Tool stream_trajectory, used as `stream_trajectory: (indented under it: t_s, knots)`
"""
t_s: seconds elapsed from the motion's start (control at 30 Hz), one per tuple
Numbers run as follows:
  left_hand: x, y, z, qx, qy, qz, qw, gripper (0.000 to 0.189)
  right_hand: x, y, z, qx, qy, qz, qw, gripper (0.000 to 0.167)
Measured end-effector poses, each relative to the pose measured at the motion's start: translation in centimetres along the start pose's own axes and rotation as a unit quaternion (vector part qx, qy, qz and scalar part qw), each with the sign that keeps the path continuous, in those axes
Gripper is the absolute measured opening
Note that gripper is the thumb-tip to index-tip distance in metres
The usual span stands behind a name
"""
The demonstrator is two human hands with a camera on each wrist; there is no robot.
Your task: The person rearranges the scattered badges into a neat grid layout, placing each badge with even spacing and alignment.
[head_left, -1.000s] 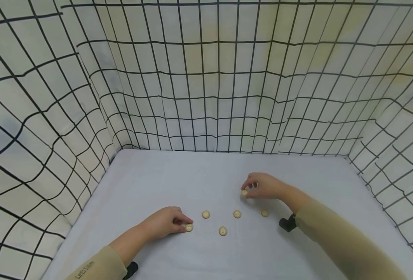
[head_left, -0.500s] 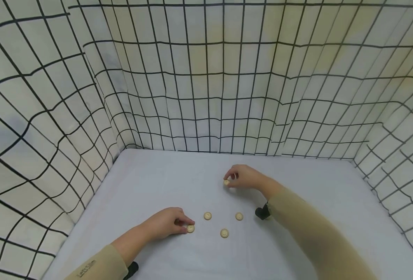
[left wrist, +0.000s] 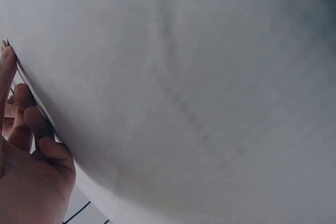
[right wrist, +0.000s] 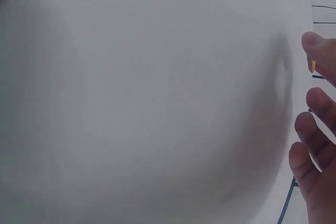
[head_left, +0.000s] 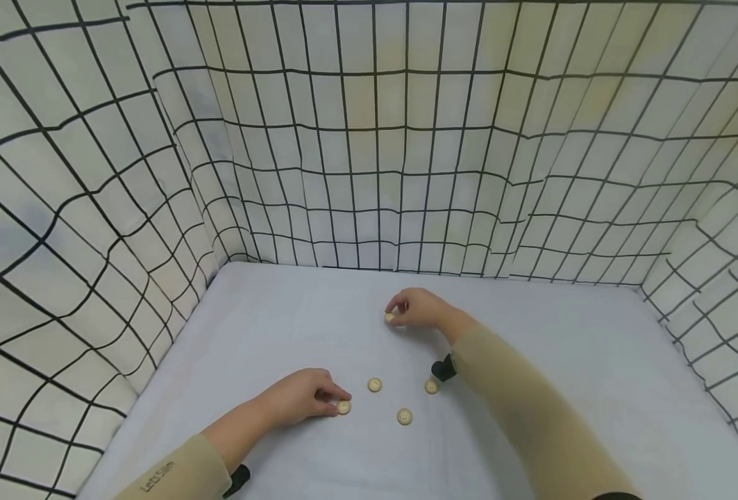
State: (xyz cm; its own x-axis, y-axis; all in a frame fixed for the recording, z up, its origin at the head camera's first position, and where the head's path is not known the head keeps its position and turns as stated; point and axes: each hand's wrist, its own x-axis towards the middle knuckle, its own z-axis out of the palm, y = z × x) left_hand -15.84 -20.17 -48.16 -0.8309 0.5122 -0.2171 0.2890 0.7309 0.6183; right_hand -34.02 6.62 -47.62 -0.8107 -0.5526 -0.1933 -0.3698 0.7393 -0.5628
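Between thumb and fingers, my left hand (head_left: 300,398) pinches a round pale wooden button (head_left: 344,407) low at the white table. Further back, my right hand (head_left: 421,309) holds a similar button (head_left: 389,317) by its edge. That button's thin edge (right wrist: 311,64) shows below the thumb in the right wrist view, the other fingers spread apart. At the far left of the left wrist view, the left hand (left wrist: 37,182) is partly cut off and its button is mostly hidden. Three more buttons lie between the arms: one (head_left: 375,385), another (head_left: 404,417) and a third (head_left: 431,386) beside the right wrist's black camera.
White cloth covers the table (head_left: 294,312). Behind it and at both sides stand pale walls (head_left: 369,153) with a black grid. The right sleeve (head_left: 525,403) stretches across the right half of the table.
My right hand has moved left and farther back, carrying its button. The left hand stays in place on its button. The right forearm now covers the spot where another button lay.
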Motion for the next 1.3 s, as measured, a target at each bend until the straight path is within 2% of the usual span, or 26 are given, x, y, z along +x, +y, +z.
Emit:
stream_trajectory:
  t_s: [0.27,0.7,1.1,1.3]
  knots:
    - [0.08,-0.20,0.08,-0.001,0.002,0.005,1.0000,0.025,0.53,-0.73,0.64,0.019,-0.002,0.028,0.9994,0.020]
    - [0.22,-0.01,0.02,-0.002,-0.001,-0.006,1.0000,0.024,0.77,-0.71,0.85,0.030,0.002,0.051,0.9983,0.023]
    - [0.35,0.21,0.00,-0.004,-0.005,-0.003,1.0000,0.024,0.49,-0.20,0.97,0.046,0.009,0.055,0.9974,0.029]
    - [0.16,0.37,-0.23,-0.002,-0.002,-0.013,0.9999,0.024,0.31,-0.51,0.82,0.059,0.012,0.056,0.9966,0.030]
